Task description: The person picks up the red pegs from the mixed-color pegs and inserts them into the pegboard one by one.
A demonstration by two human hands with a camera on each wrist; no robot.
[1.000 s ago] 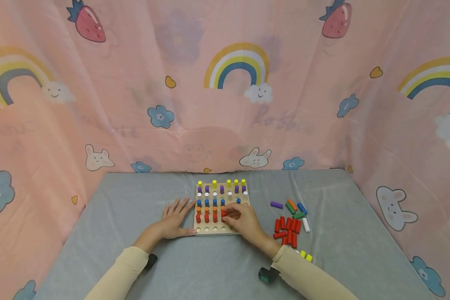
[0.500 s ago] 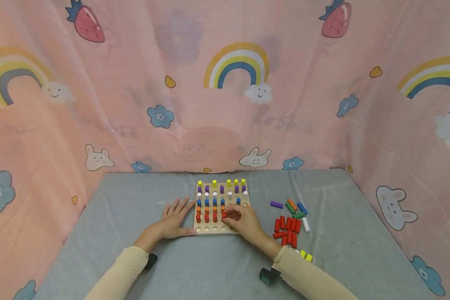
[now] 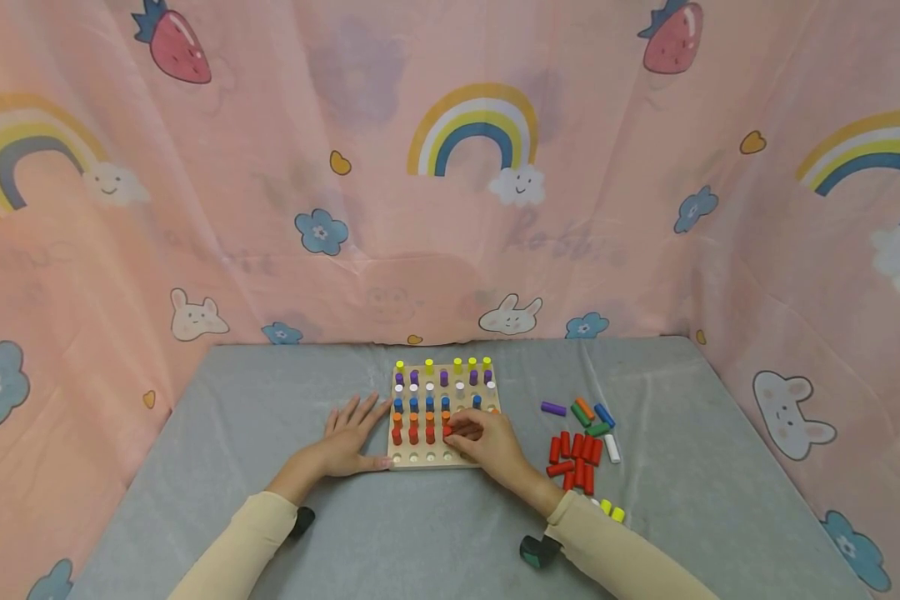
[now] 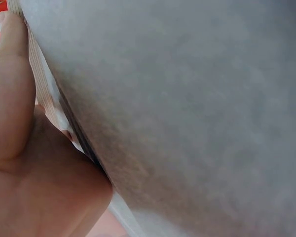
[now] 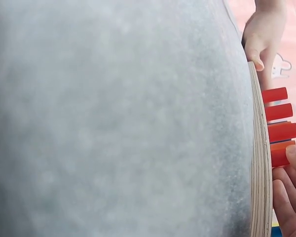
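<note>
A wooden pegboard (image 3: 422,464) lies on the table, bearing rows of yellow, purple, white, blue, orange and red pegs. My right hand (image 3: 495,446) is over its right front part, thumb and fingertips pinching a red peg (image 5: 280,156). That peg stands upright at the board, in line with three other red pegs (image 3: 413,437) to its left. The board's front row of holes shows bare at the left, while the hand hides those at the right. My left hand (image 3: 350,442) lies with fingers spread along the board's left side, its thumb at the front left corner.
Right of the board lie loose red pegs (image 3: 579,475) in a cluster. Beyond them are a purple peg (image 3: 553,409), a blue peg (image 3: 604,416), an orange peg, green ones and a white peg (image 3: 612,449). Yellow pegs (image 3: 618,516) lie near my right sleeve. A pink printed curtain (image 3: 450,275) surrounds the table.
The red peg in my right hand has come down slightly and straightened into line with the red row. My left hand and the board have stayed in place.
</note>
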